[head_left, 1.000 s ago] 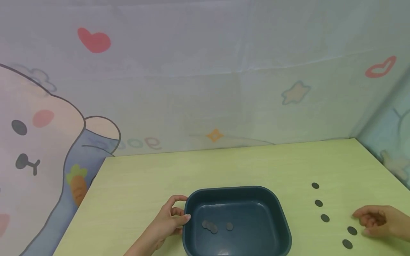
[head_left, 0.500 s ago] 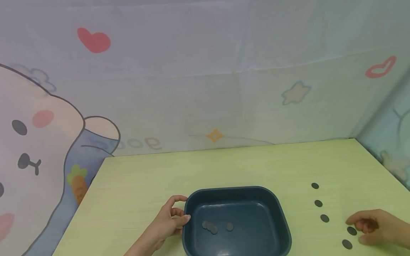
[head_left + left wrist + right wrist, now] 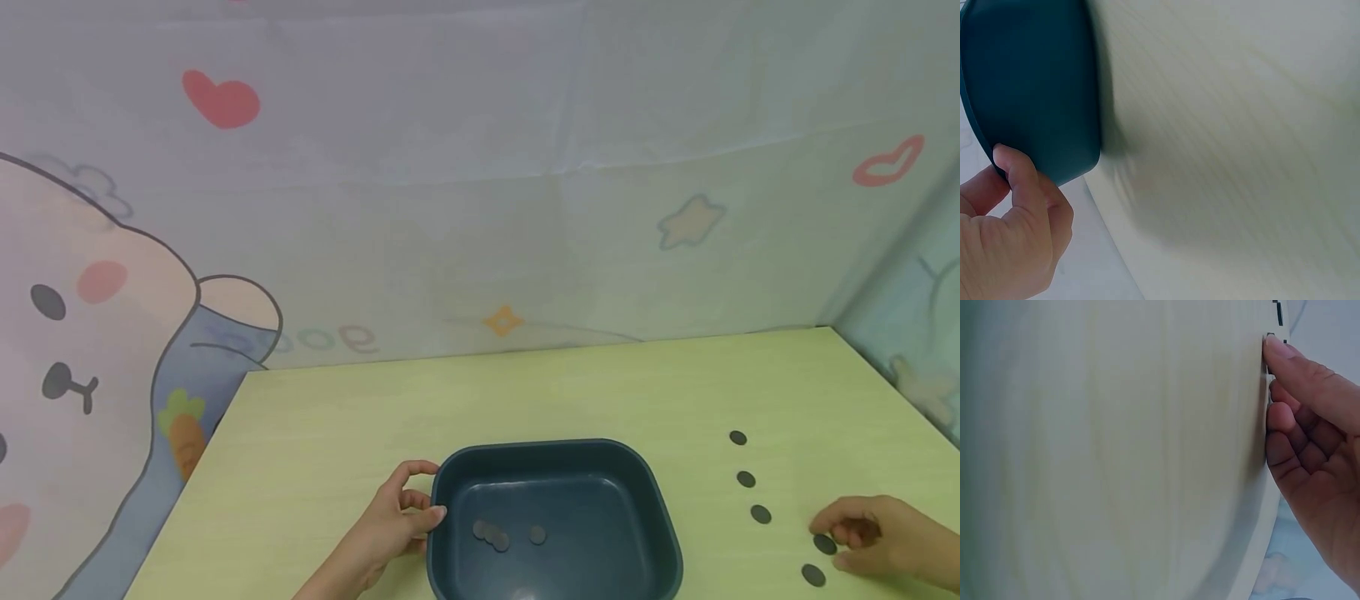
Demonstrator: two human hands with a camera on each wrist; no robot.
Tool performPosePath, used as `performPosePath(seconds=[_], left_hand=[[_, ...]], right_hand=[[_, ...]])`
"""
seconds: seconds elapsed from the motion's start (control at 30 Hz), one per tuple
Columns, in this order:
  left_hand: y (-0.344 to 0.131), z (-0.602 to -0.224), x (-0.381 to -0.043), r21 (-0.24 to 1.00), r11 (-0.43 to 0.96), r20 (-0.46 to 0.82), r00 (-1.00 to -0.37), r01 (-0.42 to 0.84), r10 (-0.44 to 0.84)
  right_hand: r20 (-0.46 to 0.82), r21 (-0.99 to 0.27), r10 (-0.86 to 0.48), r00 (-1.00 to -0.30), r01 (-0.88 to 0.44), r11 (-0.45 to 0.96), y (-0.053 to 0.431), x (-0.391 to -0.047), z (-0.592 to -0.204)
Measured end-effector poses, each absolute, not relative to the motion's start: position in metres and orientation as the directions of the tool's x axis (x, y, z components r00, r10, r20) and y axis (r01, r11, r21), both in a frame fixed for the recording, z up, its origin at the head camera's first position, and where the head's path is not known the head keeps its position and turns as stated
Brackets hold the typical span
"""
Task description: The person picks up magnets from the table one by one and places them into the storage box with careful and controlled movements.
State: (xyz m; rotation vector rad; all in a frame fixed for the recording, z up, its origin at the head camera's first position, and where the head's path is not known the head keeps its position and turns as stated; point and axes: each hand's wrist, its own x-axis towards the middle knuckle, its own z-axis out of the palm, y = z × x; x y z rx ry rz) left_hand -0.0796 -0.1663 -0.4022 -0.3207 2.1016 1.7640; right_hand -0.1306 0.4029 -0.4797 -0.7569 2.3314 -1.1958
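A dark blue plastic basin [image 3: 630,467] sits low at the middle of the table in the head view. My left hand [image 3: 393,517] grips its left rim, thumb over the edge and fingers outside; the left wrist view shows the same hand [image 3: 1019,219] at the basin's wall [image 3: 1035,81]. To the right, my right hand [image 3: 885,533] has thumb and forefinger at opposite edges of a flat dark disc [image 3: 825,544] on the table. The other fingers are curled in. In the right wrist view the right hand [image 3: 1316,425] is low against the tabletop.
Several grey discs [image 3: 537,535] lie in the basin, some overlapping. On the table are more dark discs: one disc [image 3: 813,575] nearer me, and three in a slanting row beyond, including a far disc [image 3: 738,437]. A printed cloth [image 3: 480,167] hangs behind the pale table [image 3: 337,417].
My right hand has moved left and down toward me, and its thumb and forefinger have come in around the disc. My left hand and the basin have stayed put.
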Motion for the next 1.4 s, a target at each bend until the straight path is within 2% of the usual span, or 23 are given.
performPosePath(seconds=[0.4,0.63,0.8,0.93,1.1,1.27,1.4], left_hand=[[-0.167,-0.403,-0.081,0.9,0.182,-0.414,-0.907,-0.395,0.079],[-0.167,-0.402,-0.081,0.901,0.179,-0.413,-0.907,-0.394,0.081],[-0.167,-0.403,-0.081,0.901,0.178,-0.414,-0.906,-0.395,0.084],[-0.167,-0.403,-0.08,0.901,0.18,-0.414,-0.906,-0.395,0.085],[-0.168,-0.402,-0.08,0.902,0.184,-0.41,-0.908,-0.391,0.084],[-0.168,-0.402,-0.08,0.902,0.184,-0.411,-0.908,-0.391,0.085],[-0.168,-0.403,-0.08,0.901,0.185,-0.411,-0.908,-0.392,0.082]], right_hand=[[-0.081,-0.808,-0.64,-0.764,-0.326,0.492,0.403,-0.134,-0.477],[-0.051,-0.835,-0.674,-0.737,-0.339,0.434,0.402,-0.135,-0.476],[-0.108,-0.801,-0.631,-0.768,-0.309,0.514,0.404,-0.134,-0.476],[-0.103,-0.751,-0.583,-0.806,-0.322,0.577,0.406,-0.133,-0.479],[-0.034,-0.751,-0.564,-0.825,-0.351,0.559,0.407,-0.132,-0.48],[-0.082,-0.749,-0.492,-0.867,-0.272,0.604,0.405,-0.132,-0.471],[-0.105,-0.788,-0.489,-0.866,-0.228,0.572,0.403,-0.133,-0.463]])
